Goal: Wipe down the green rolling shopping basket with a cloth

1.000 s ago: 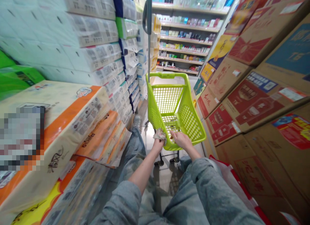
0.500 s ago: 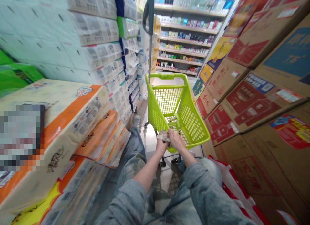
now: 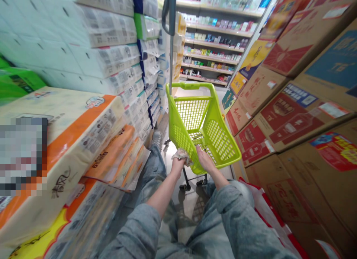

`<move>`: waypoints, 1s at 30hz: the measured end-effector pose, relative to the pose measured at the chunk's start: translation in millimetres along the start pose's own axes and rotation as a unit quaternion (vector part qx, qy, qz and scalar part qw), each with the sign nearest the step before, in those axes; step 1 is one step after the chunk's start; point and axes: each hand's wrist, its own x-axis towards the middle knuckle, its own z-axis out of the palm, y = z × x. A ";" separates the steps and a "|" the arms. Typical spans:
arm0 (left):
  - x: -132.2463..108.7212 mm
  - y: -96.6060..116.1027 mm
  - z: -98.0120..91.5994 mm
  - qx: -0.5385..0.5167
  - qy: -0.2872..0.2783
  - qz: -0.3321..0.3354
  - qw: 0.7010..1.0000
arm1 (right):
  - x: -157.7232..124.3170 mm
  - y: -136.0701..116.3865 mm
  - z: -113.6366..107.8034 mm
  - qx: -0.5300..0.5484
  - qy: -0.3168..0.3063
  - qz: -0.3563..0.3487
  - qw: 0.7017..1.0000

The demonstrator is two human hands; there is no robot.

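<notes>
We are crouched low in a narrow shop aisle with a lime-green cart (image 3: 220, 140) straight ahead of us, its basket empty. Its long axis runs away from us down the aisle toward the far shelves (image 3: 212, 54), and its upright pole (image 3: 171, 58) rises at the far left corner.

Both our hands meet the cart at its near rim, close side by side. Our left hand (image 3: 177, 164) is closed around a crumpled pale cloth (image 3: 181, 153), which presses against the rim's near left corner. Our right hand (image 3: 205, 161) lies just to the right of it, fingers stretched forward over the edge into the basket; we cannot tell whether they curl around the rim or only rest on it. Neither hand is clearly nearer: both reach the same edge, the left at the corner, the right toward its middle.

The basket tilts a little to the right above its wheels (image 3: 185, 186) on the shiny floor (image 3: 192, 203). Stacked tissue packs (image 3: 83, 128) wall us in on the left, cardboard boxes (image 3: 292, 117) on the right, with a red-and-white bag (image 3: 267, 210) beside our right knee.
</notes>
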 end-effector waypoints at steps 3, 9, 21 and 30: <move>4.1 4.2 8.0 0.010 0.002 0.057 0.998 | -2.0 -2.8 -1.1 0.019 0.004 0.026 0.999; 14.9 12.9 29.3 0.086 0.004 0.107 0.991 | 1.0 4.7 4.7 0.053 -0.008 -0.012 0.998; 20.5 23.8 13.7 0.135 -0.038 0.065 0.988 | -2.6 8.8 5.9 0.027 0.019 -0.018 0.999; 20.8 26.3 14.4 0.069 -0.057 0.022 0.996 | -4.0 5.7 3.2 0.005 0.013 -0.005 1.000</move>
